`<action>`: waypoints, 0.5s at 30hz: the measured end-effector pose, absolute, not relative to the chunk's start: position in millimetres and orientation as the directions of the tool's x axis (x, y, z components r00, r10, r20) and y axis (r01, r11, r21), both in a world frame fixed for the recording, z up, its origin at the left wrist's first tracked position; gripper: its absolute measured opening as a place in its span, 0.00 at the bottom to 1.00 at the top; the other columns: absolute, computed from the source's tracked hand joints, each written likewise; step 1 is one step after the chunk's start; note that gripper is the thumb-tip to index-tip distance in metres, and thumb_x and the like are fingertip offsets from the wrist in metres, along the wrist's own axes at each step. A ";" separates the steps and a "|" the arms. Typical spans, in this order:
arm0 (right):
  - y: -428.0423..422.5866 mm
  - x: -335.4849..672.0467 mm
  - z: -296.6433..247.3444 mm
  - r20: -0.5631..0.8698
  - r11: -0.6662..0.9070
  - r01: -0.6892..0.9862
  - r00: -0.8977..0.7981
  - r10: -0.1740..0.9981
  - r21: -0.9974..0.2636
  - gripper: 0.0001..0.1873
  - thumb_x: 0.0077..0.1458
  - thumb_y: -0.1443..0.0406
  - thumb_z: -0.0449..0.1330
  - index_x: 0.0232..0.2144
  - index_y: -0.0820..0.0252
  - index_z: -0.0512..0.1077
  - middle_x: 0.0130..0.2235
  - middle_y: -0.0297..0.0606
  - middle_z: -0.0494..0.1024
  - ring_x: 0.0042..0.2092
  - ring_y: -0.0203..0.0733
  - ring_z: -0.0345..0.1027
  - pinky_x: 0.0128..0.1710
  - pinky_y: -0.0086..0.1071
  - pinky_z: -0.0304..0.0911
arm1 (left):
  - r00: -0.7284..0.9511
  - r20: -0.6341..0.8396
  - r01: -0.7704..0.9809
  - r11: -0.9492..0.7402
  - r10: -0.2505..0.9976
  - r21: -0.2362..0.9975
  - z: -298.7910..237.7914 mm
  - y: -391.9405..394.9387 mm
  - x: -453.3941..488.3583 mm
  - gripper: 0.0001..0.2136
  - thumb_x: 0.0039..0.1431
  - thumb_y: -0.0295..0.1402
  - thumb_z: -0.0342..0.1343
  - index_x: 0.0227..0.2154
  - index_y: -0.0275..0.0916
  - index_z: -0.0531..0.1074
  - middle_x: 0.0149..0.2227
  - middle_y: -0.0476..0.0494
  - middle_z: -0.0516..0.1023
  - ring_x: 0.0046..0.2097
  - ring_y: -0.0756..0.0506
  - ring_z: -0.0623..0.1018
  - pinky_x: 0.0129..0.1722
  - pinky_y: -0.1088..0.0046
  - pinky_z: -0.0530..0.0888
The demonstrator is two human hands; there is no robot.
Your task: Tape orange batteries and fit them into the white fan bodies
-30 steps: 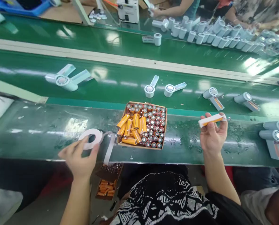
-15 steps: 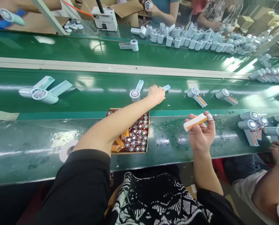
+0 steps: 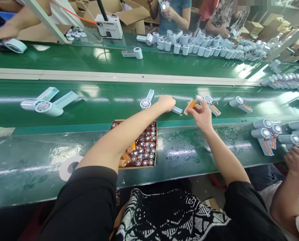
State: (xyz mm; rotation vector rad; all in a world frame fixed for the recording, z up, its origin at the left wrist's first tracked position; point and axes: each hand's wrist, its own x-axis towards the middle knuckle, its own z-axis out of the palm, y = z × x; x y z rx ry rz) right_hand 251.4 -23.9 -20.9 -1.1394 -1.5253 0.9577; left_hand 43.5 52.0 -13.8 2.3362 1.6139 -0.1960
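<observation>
My left hand [image 3: 166, 103] is closed around a small handheld fan on the green belt. Only the fan's pale open handle [image 3: 176, 110] shows, pointing right and slightly down; its head is hidden under my fingers. To the right of that handle, my right hand [image 3: 202, 113] pinches an orange cylindrical battery [image 3: 190, 106] with a white strip along it. A gap remains between battery and handle. Under my left forearm sits a cardboard box [image 3: 156, 144] packed with several wired batteries. Another fan [image 3: 145, 103] lies just left of my left hand.
Two fans with batteries in their handles [image 3: 216, 109] lie to the right on the belt [image 3: 101, 113]. Two overlapping fans [image 3: 49, 107] are at left. A tape roll [image 3: 66, 169] rests on the near ledge. A co-worker's hands [image 3: 296, 160] are at right, by grouped fans [image 3: 265, 134].
My right hand has moved forward and left with the battery, closer to the fan. The handle under my left hand has swung from pointing up-right to pointing down-right.
</observation>
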 end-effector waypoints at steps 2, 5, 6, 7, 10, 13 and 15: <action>0.8 245.1 -30.5 0.192 0.244 0.385 -0.168 0.967 -0.890 0.32 0.55 0.57 0.70 0.60 0.56 0.73 0.46 0.39 0.87 0.48 0.49 0.83 0.55 0.42 0.77 | 0.365 -0.285 0.930 -0.335 0.886 0.149 -7.9 58.3 39.1 0.15 0.56 0.33 0.64 0.46 0.39 0.86 0.48 0.29 0.84 0.54 0.30 0.80 0.57 0.56 0.74; 19.9 242.1 -42.3 0.158 0.288 0.579 -0.265 0.951 -0.763 0.25 0.59 0.60 0.66 0.58 0.59 0.75 0.45 0.40 0.87 0.49 0.50 0.83 0.55 0.38 0.75 | 0.364 -0.280 0.931 -0.337 0.889 0.141 -1.4 61.6 35.0 0.14 0.57 0.35 0.64 0.45 0.45 0.86 0.48 0.34 0.85 0.54 0.32 0.81 0.57 0.59 0.75; 22.8 242.3 -45.0 0.160 0.315 0.614 -0.295 0.942 -0.723 0.24 0.61 0.60 0.65 0.58 0.59 0.75 0.46 0.40 0.87 0.50 0.50 0.83 0.55 0.37 0.74 | 0.364 -0.274 0.931 -0.336 0.890 0.145 -0.1 61.3 34.9 0.14 0.58 0.35 0.63 0.46 0.46 0.86 0.48 0.35 0.85 0.54 0.33 0.81 0.57 0.60 0.75; 24.8 243.0 -47.2 0.160 0.340 0.646 -0.321 0.933 -0.684 0.23 0.63 0.61 0.65 0.58 0.59 0.75 0.47 0.41 0.87 0.51 0.50 0.83 0.55 0.36 0.73 | 0.363 -0.267 0.930 -0.334 0.893 0.152 0.9 60.6 35.4 0.14 0.59 0.34 0.62 0.47 0.46 0.85 0.49 0.35 0.84 0.55 0.33 0.81 0.57 0.60 0.75; 28.2 245.3 -50.0 0.117 0.389 0.750 -0.390 0.913 -0.534 0.20 0.65 0.64 0.63 0.58 0.57 0.76 0.49 0.43 0.87 0.51 0.52 0.82 0.52 0.36 0.72 | 0.351 -0.246 0.932 -0.313 0.903 0.180 2.7 58.0 37.6 0.15 0.62 0.32 0.59 0.50 0.44 0.83 0.51 0.34 0.84 0.54 0.34 0.82 0.54 0.61 0.76; 30.3 242.0 -48.1 0.047 0.467 0.802 -0.486 0.873 -0.372 0.18 0.67 0.64 0.62 0.58 0.57 0.77 0.51 0.45 0.86 0.52 0.53 0.80 0.51 0.35 0.70 | 0.335 -0.216 0.933 -0.290 0.917 0.213 3.1 55.8 37.0 0.17 0.63 0.31 0.58 0.54 0.42 0.80 0.51 0.33 0.83 0.54 0.34 0.82 0.54 0.63 0.76; 32.2 234.5 -44.6 0.005 0.532 0.795 -0.555 0.832 -0.292 0.18 0.70 0.63 0.60 0.60 0.56 0.77 0.54 0.46 0.84 0.53 0.53 0.79 0.51 0.35 0.68 | 0.329 -0.191 0.930 -0.282 0.925 0.237 2.4 55.0 36.4 0.19 0.63 0.30 0.58 0.56 0.41 0.78 0.52 0.32 0.82 0.55 0.34 0.81 0.55 0.62 0.75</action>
